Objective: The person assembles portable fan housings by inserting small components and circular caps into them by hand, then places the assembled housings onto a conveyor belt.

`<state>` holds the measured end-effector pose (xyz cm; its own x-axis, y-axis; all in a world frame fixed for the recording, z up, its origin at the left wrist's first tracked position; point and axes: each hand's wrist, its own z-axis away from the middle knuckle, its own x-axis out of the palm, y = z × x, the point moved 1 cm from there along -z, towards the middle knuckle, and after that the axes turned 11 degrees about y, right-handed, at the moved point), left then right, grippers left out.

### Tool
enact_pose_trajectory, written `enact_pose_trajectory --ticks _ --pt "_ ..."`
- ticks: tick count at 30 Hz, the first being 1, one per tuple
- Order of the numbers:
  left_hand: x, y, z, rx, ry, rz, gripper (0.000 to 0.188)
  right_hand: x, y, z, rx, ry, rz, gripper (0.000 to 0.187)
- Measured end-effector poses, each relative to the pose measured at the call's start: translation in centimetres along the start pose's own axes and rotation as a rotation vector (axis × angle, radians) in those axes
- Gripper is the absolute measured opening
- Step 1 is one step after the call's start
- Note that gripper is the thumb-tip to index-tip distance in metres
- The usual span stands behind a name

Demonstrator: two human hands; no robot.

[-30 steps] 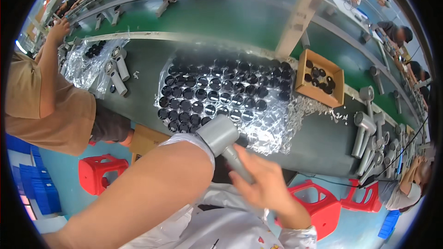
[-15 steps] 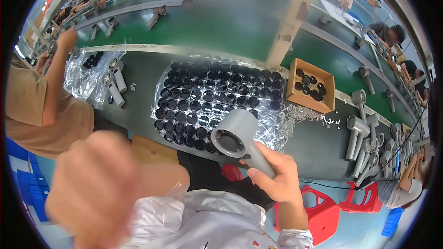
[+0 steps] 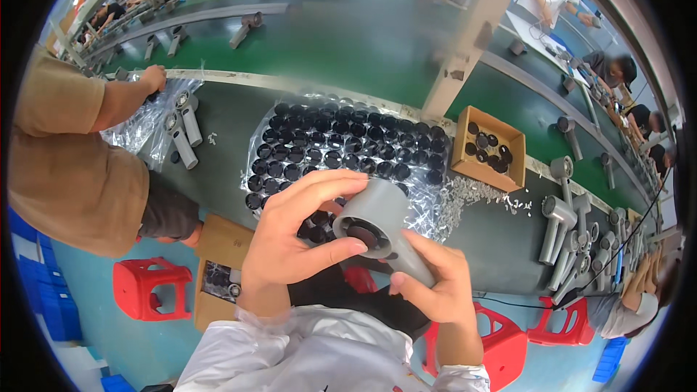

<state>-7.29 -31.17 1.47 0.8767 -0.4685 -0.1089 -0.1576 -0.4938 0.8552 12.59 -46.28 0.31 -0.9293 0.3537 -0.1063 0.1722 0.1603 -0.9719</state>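
A grey hair dryer housing (image 3: 388, 203), with a short round head and a straight handle, is held tilted in front of me. My right hand (image 3: 439, 287) grips the handle, thumb on the near side. My left hand (image 3: 279, 236) curves around the head, its fingers along the upper left and its thumb at the round opening. Inside that opening sits a dark disc. Beneath and beyond my hands, rows of black round caps (image 3: 314, 154) lie on clear plastic sheeting (image 3: 427, 207); my left hand hides some of them.
An open cardboard box (image 3: 485, 176) holds more black caps. Small pale pieces (image 3: 465, 199) lie beside it. Grey dryer housings (image 3: 557, 221) crowd the bench's right end. A post (image 3: 465, 36) rises by the green conveyor (image 3: 341, 43). A co-worker (image 3: 72, 167) stands at left; red stools (image 3: 149, 287) are below.
My left hand has swung up from the lower left onto the dryer's head. My right hand keeps its grip on the handle. The co-worker's arm at left has lowered towards the plastic bags.
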Motion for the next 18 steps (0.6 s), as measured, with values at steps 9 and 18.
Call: enact_pose_trajectory --ticks 9,18 --pt "-3.4 -3.6 5.2 -0.491 0.350 0.202 0.051 2.1 4.8 -15.9 0.367 0.046 -0.134 0.055" --pt "-9.9 -2.0 13.4 -0.591 0.510 0.085 0.032 5.0 15.2 -37.0 0.296 0.516 0.169 0.067"
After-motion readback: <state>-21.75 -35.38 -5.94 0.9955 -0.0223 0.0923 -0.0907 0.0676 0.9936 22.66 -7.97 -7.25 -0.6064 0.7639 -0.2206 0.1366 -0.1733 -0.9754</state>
